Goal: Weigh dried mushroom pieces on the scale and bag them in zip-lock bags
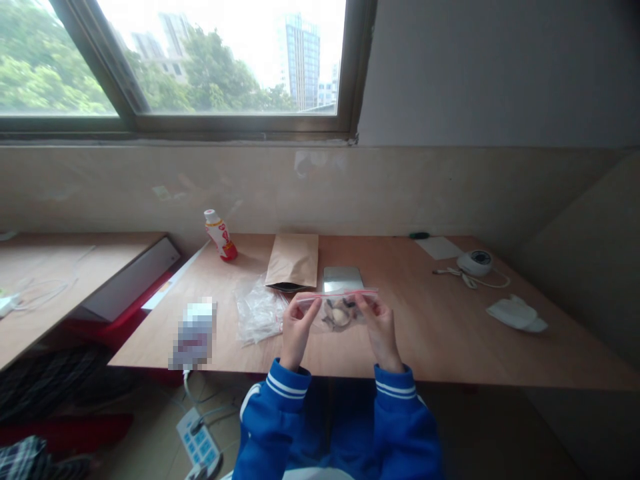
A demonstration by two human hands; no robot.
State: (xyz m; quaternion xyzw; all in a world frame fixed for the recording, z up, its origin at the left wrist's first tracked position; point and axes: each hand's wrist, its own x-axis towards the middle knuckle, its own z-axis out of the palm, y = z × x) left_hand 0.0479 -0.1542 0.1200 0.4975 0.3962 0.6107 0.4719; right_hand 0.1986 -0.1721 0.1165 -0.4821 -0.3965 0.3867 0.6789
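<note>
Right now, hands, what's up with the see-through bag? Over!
Left hand, right hand: both pinching clear bag near its top edge. Pale and dark pieces inside. Brown paper bag, plastic bags close by.

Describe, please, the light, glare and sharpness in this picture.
In the head view, the sky is washed out almost to white, while the upper wall is dim; in the head view, the silvery flat object reflects light, the clear bag looks soft in fine detail, and a pixelated patch hides one thing.
</note>
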